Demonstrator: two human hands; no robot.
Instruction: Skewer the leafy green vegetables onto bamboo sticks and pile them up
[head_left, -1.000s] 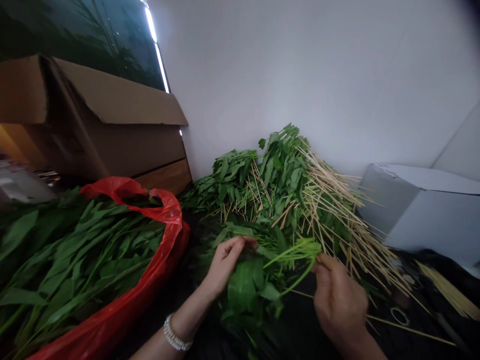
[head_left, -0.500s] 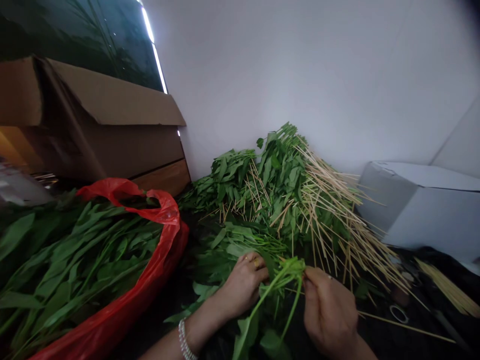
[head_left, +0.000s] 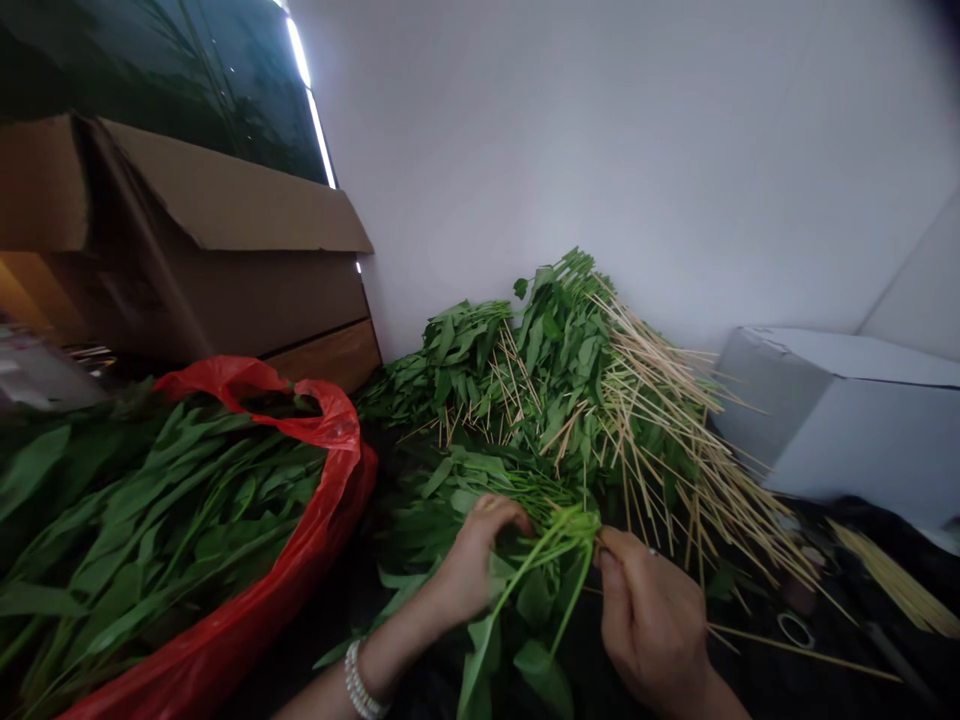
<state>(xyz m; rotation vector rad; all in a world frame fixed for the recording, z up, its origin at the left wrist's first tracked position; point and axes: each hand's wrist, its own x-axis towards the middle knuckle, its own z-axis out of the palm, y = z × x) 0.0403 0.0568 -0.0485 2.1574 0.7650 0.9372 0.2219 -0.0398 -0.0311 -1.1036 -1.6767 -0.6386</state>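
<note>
Pinching the gathered stem ends (head_left: pixel 588 523) between thumb and forefinger, the right hand (head_left: pixel 654 612) was nearer the bunch of greens (head_left: pixel 564 535), which hung to its left, long axis slanting down and leftward. The left hand (head_left: pixel 474 555) was curled beside the stalks (head_left: pixel 517 575); whether it gripped any could not be told. The bunch showed bright yellow-green stalks and broad, darker leaves (head_left: pixel 545 678). Beyond lay heaped greens (head_left: pixel 566 335) and thin sticks (head_left: pixel 664 392).

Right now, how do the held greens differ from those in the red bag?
The held greens droop from the right hand; the bagged greens lie in the red bag. The held greens are a small bunch; the bagged greens form a larger heap. Both are leafy.
</note>
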